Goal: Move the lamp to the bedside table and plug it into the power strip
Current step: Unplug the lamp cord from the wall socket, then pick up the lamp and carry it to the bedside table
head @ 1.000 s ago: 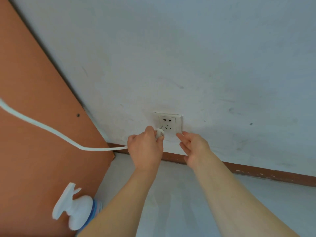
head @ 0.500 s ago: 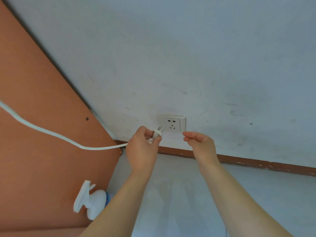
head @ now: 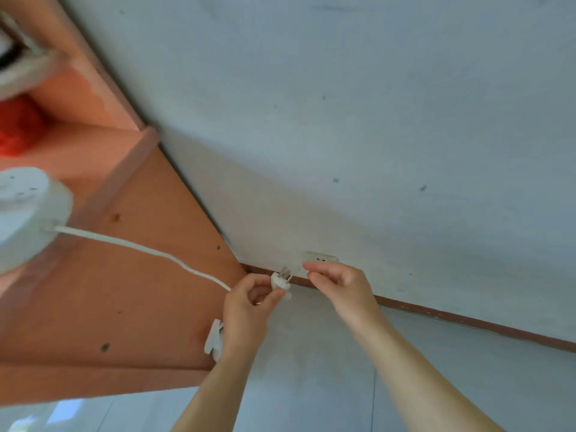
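My left hand (head: 249, 310) pinches a white plug (head: 280, 281) with its metal prongs pointing up toward the wall. The plug sits a short way below and left of the white wall socket (head: 321, 259), not touching it. A white cable (head: 149, 251) runs from the plug up and left to a blurred white rounded body with small dark slots (head: 25, 213) at the left edge, on the orange-brown wooden unit (head: 131, 294). My right hand (head: 341, 291) hovers just under the socket, fingers loosely apart, holding nothing.
A grey-white wall (head: 374, 120) fills the view, with a brown skirting strip (head: 467, 321) along the pale floor (head: 311, 385). A white plastic object (head: 213, 339) stands by the unit's foot, partly behind my left forearm. Something red (head: 17, 126) lies on the unit.
The plug has moved down and left, away from the wall socket. The view has pulled back and swung, bringing the white rounded body and the unit's top into sight.
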`<state>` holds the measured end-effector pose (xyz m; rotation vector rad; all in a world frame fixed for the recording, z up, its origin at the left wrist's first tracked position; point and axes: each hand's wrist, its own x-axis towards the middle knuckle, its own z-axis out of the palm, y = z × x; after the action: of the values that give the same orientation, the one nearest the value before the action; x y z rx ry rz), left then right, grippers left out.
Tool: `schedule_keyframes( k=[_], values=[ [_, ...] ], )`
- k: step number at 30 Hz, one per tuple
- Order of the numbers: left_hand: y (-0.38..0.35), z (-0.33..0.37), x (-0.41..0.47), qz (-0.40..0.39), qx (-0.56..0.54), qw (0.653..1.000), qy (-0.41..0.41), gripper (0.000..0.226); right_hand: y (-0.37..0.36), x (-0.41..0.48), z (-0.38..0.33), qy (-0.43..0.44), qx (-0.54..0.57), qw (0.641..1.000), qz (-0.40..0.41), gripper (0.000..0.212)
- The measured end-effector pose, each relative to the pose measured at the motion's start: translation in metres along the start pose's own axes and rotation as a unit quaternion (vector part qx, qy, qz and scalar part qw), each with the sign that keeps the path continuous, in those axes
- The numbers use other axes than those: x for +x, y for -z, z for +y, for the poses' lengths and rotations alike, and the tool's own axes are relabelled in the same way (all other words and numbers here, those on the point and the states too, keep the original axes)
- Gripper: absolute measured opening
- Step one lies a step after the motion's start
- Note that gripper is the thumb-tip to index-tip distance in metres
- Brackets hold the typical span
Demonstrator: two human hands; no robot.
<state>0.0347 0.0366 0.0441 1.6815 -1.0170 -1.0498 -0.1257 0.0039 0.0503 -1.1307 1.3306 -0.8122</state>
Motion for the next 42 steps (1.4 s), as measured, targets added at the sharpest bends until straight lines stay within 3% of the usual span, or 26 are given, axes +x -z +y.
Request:
schedule_keyframes(
  k=[6,11,17,23,32,42],
  values=[
    [0.049,0.114,-0.053,-0.029,0.038,0.999,-0.018,0.024,-0.002,-0.063,-0.124,0.051,-0.057,0.995,-0.058,0.021],
    [0.082,0.19,-0.086,-0.015,0.084,0.996,-0.028,0.017,-0.002,-0.105,-0.193,0.022,-0.09,0.993,-0.067,0.043],
    [0.11,0.257,-0.115,0.011,0.067,0.997,-0.023,0.01,-0.001,-0.129,-0.252,0.059,-0.16,0.981,-0.094,0.027],
    [0.125,0.287,-0.139,0.045,0.038,0.998,-0.023,0.006,-0.004,-0.151,-0.288,0.079,-0.148,0.979,-0.113,0.014],
    [0.16,0.302,-0.152,0.11,-0.006,0.994,-0.01,0.013,-0.042,-0.167,-0.319,0.084,-0.095,0.975,-0.18,0.019],
    [0.226,0.319,-0.119,0.143,-0.017,0.988,-0.051,0.021,-0.104,-0.146,-0.369,0.091,-0.055,0.979,-0.176,0.022]
  ],
)
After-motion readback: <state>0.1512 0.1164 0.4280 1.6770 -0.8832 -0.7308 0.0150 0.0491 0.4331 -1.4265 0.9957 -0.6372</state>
